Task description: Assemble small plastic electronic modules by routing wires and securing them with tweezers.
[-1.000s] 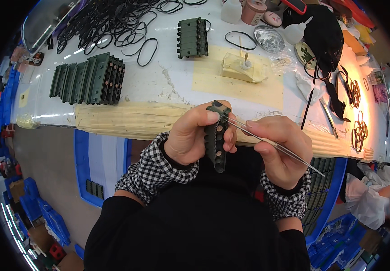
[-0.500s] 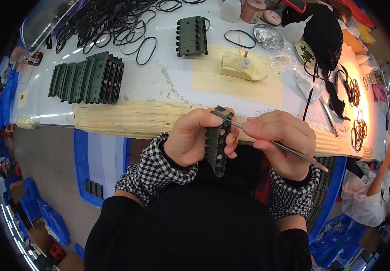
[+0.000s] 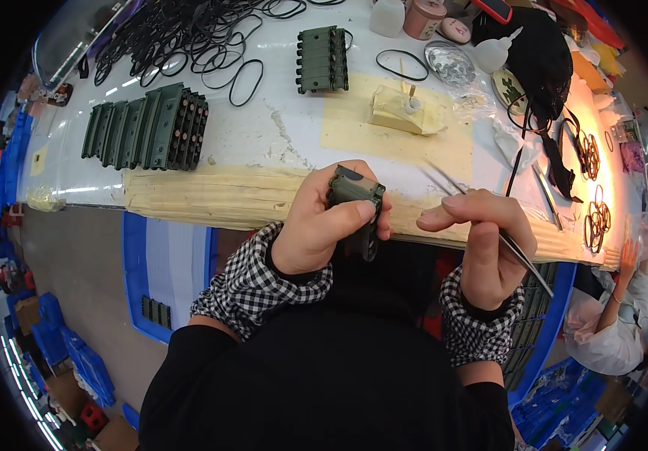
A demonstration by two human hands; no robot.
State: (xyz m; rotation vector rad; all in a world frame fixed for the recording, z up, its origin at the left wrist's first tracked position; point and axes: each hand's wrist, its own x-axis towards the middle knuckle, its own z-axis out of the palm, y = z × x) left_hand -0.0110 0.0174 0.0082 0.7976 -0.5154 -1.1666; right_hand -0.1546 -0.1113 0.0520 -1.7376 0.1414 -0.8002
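Observation:
My left hand (image 3: 324, 225) grips a dark green plastic part (image 3: 352, 188) just in front of the table edge, with the thumb pressed on its near corner. The part's narrow, dark side hangs below the fingers. To the right, my right hand (image 3: 481, 237) holds slim metal tweezers (image 3: 518, 254) slantwise, their blurred tips pointing up and left over the table, apart from the part. On the table at left stands a row of similar ridged green parts (image 3: 140, 129) with round coppery studs along one side. Another green group (image 3: 322, 60) sits farther back.
Black elastic loops (image 3: 181, 37) pile up at the back left. A tape-wrapped block (image 3: 406, 111) sits on yellowish paper; a clear dish (image 3: 448, 62) and squeeze bottle (image 3: 496, 51) stand behind it. Yellow tape covers the table edge (image 3: 219, 197). A blue tray (image 3: 134, 278) is below left; a co-worker's arm (image 3: 620, 278) is at right.
The tweezers have come away from the green part as my right hand moved right. My left hand has turned the part, so its ridged face shows instead of its studded side.

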